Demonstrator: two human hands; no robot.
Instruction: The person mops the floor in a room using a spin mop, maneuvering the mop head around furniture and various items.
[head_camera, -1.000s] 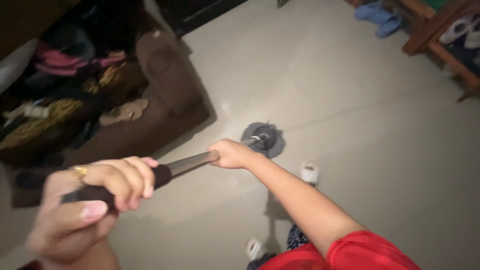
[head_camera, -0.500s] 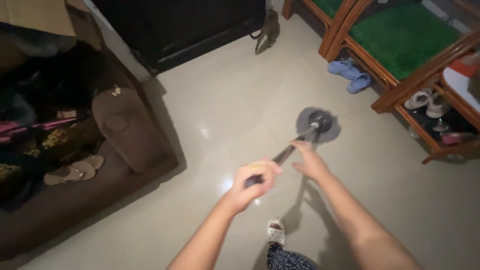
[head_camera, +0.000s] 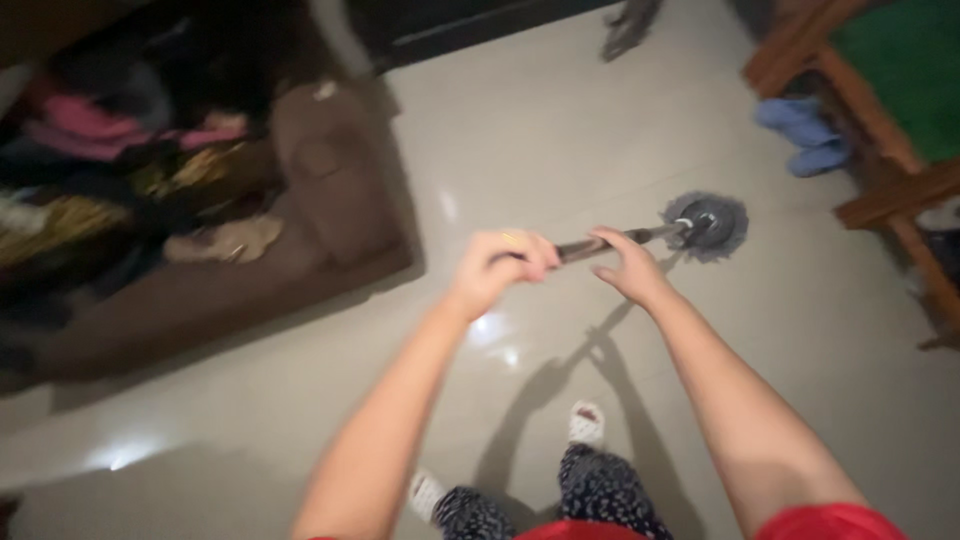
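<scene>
A mop with a dark metal handle (head_camera: 610, 243) and a round grey head (head_camera: 708, 224) rests on the pale tiled floor (head_camera: 560, 130). My left hand (head_camera: 503, 266) is closed around the near end of the handle. My right hand (head_camera: 625, 265) grips the handle a little farther along, between my left hand and the mop head. Both arms reach forward from the bottom of the view, and my two feet in light slippers (head_camera: 587, 421) stand below them.
A brown sofa (head_camera: 320, 190) piled with clothes fills the left side. A dark cabinet (head_camera: 470, 25) stands at the top. Blue slippers (head_camera: 805, 135) lie beside a wooden bench with a green cushion (head_camera: 890, 70) at the right.
The view has swung and the mop head has shifted to the right of centre. My left hand has moved out along the handle, close to my right hand.
</scene>
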